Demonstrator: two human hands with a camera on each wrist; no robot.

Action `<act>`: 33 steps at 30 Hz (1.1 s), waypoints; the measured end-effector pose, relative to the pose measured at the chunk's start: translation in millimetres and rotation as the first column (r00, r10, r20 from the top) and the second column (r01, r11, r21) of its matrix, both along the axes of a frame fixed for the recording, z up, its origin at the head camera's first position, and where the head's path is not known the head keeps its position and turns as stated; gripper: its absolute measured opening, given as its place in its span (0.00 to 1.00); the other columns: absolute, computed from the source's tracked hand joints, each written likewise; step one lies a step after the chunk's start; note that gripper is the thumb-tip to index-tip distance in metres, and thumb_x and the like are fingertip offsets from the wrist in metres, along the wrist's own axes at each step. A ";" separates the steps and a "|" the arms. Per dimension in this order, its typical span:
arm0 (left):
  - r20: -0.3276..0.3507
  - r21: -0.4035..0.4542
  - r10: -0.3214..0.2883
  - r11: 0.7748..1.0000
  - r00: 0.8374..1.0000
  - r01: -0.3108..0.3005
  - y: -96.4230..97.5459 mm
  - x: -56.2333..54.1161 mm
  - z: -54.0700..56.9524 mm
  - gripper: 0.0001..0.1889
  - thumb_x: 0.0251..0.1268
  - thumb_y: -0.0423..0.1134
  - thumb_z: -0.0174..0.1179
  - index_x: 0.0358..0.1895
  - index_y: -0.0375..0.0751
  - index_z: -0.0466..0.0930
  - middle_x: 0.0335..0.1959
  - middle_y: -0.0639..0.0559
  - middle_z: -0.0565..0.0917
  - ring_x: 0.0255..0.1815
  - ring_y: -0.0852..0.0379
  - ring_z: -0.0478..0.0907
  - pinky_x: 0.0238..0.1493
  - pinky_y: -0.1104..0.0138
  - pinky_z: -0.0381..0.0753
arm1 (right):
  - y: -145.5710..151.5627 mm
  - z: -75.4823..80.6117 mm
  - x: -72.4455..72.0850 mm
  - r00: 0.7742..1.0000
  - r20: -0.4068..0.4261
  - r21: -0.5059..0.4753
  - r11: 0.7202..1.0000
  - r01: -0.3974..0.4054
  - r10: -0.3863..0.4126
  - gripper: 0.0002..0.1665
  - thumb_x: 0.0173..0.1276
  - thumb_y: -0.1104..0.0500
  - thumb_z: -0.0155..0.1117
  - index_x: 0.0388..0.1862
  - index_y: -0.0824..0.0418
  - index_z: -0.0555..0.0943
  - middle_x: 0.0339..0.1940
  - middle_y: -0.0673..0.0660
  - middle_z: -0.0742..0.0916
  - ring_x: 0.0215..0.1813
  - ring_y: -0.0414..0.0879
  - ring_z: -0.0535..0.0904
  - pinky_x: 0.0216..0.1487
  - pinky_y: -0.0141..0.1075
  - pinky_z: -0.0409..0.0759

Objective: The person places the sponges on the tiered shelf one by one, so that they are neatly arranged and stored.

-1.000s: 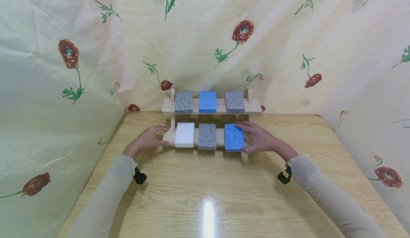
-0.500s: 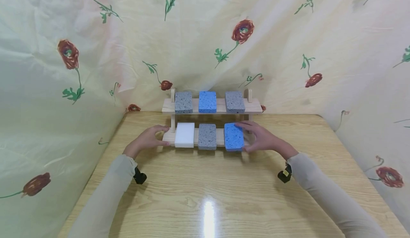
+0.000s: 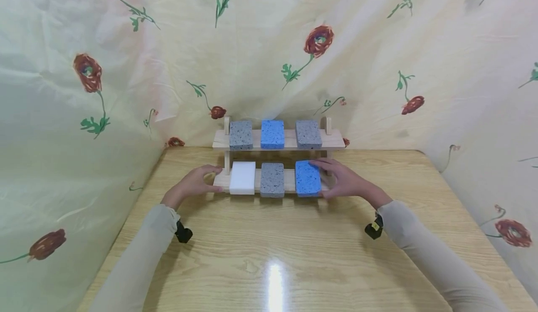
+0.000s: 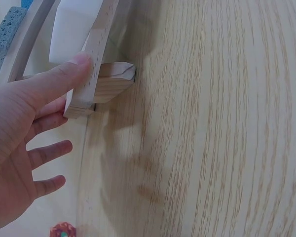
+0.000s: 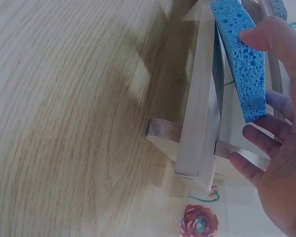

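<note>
A two-tier wooden rack (image 3: 290,187) stands at the back of the table. My left hand (image 3: 195,181) grips the left end of its lower shelf, the thumb on the front edge and fingers behind, as the left wrist view shows. With my right hand (image 3: 342,180) I hold a blue speckled sponge (image 3: 308,179) by its right side, over the right part of the lower shelf. Seen from the right wrist, the thumb presses the sponge's near edge and fingers reach round behind it. Beside it on that shelf sit a grey sponge (image 3: 272,180) and a white foam block (image 3: 242,178).
The upper shelf (image 3: 290,140) bears a grey sponge (image 3: 241,135) at left, a blue sponge (image 3: 272,134) in the middle and another grey sponge (image 3: 308,134) at right. Flowered cloth (image 3: 252,60) hangs behind. Below the rack stretches the wooden table (image 3: 235,256).
The blue sponge in my right hand has moved slightly back over the lower shelf, its front edge drawing level with the neighbouring pieces. My left hand keeps its place on the rack.
</note>
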State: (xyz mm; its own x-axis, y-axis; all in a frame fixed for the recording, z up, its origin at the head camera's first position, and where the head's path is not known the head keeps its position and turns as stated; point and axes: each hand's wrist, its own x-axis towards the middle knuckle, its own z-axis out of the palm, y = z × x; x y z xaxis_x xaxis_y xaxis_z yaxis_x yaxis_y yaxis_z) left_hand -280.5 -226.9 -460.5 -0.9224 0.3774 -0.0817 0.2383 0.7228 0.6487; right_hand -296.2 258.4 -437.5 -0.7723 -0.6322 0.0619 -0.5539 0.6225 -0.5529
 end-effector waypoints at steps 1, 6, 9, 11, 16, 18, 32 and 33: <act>-0.002 -0.001 0.000 1.000 1.000 0.000 0.1 0.0 0.1 0.40 0.61 0.50 0.73 0.73 0.38 0.70 0.76 0.39 0.70 0.79 0.35 0.60 0.79 0.41 0.58 | -0.2 0.7 0.2 1.000 0.003 -0.002 1.000 0.000 0.000 0.58 0.51 0.48 0.82 0.80 0.52 0.64 0.81 0.65 0.65 0.80 0.67 0.59 0.72 0.72 0.63; -0.007 0.001 -0.001 1.000 1.000 0.001 0.2 -0.5 -0.7 0.40 0.61 0.50 0.73 0.74 0.37 0.70 0.76 0.38 0.70 0.79 0.35 0.61 0.79 0.42 0.59 | -0.2 2.3 -0.4 1.000 0.006 0.003 1.000 0.001 -0.001 0.58 0.50 0.49 0.82 0.80 0.53 0.65 0.81 0.66 0.64 0.79 0.67 0.59 0.72 0.71 0.63; -0.008 0.006 -0.001 1.000 1.000 0.001 0.1 -0.6 -0.8 0.40 0.61 0.49 0.73 0.74 0.37 0.70 0.76 0.38 0.70 0.79 0.35 0.61 0.79 0.41 0.59 | 0.4 2.2 -1.7 1.000 -0.003 0.019 1.000 0.000 0.000 0.59 0.50 0.48 0.82 0.80 0.53 0.64 0.80 0.67 0.64 0.79 0.68 0.60 0.72 0.71 0.63; -0.006 0.014 0.003 1.000 1.000 -0.002 0.2 -0.3 -0.5 0.40 0.61 0.49 0.73 0.73 0.37 0.70 0.75 0.38 0.70 0.79 0.35 0.61 0.79 0.42 0.60 | 0.7 2.0 -2.7 1.000 -0.008 0.026 1.000 0.000 0.000 0.59 0.50 0.48 0.82 0.80 0.53 0.64 0.80 0.67 0.64 0.79 0.68 0.60 0.72 0.72 0.63; 0.001 0.019 0.010 1.000 1.000 -0.010 0.4 0.2 -0.6 0.40 0.61 0.49 0.74 0.74 0.37 0.70 0.76 0.38 0.69 0.79 0.35 0.60 0.79 0.42 0.59 | 0.7 0.7 -3.3 1.000 0.010 0.018 1.000 0.007 -0.008 0.59 0.50 0.49 0.82 0.80 0.54 0.64 0.80 0.69 0.64 0.79 0.69 0.58 0.73 0.72 0.61; 0.011 0.010 0.013 1.000 1.000 -0.013 0.2 0.2 -1.4 0.41 0.61 0.51 0.73 0.74 0.38 0.70 0.76 0.39 0.69 0.79 0.36 0.60 0.79 0.42 0.58 | 0.9 -0.7 -2.9 1.000 0.016 0.018 1.000 0.009 -0.009 0.59 0.50 0.49 0.82 0.80 0.54 0.64 0.80 0.70 0.64 0.79 0.69 0.58 0.73 0.71 0.61; -0.008 0.010 0.001 1.000 1.000 -0.001 -1.7 -0.7 -2.7 0.40 0.61 0.51 0.73 0.73 0.37 0.70 0.76 0.39 0.70 0.79 0.36 0.61 0.79 0.42 0.59 | 0.9 -4.4 -3.4 1.000 -0.025 0.055 0.998 -0.007 0.008 0.59 0.51 0.47 0.80 0.80 0.57 0.63 0.79 0.70 0.65 0.77 0.69 0.60 0.72 0.70 0.64; -0.010 0.011 -0.002 1.000 1.000 0.002 -2.1 -1.1 -3.4 0.40 0.61 0.51 0.73 0.73 0.37 0.70 0.76 0.39 0.70 0.79 0.36 0.61 0.79 0.42 0.60 | 1.1 -4.4 -3.4 1.000 -0.028 0.055 0.998 -0.010 0.011 0.59 0.51 0.47 0.80 0.80 0.57 0.63 0.79 0.71 0.66 0.77 0.69 0.61 0.72 0.70 0.64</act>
State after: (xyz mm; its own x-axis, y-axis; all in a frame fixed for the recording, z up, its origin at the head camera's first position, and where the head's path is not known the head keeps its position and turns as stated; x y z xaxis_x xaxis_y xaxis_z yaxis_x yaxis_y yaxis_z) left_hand -281.7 -229.0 -463.9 -0.9223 0.3803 -0.0686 0.2463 0.7153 0.6539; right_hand -299.6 259.5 -441.9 -0.7641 -0.6432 0.0490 -0.5756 0.6455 -0.5020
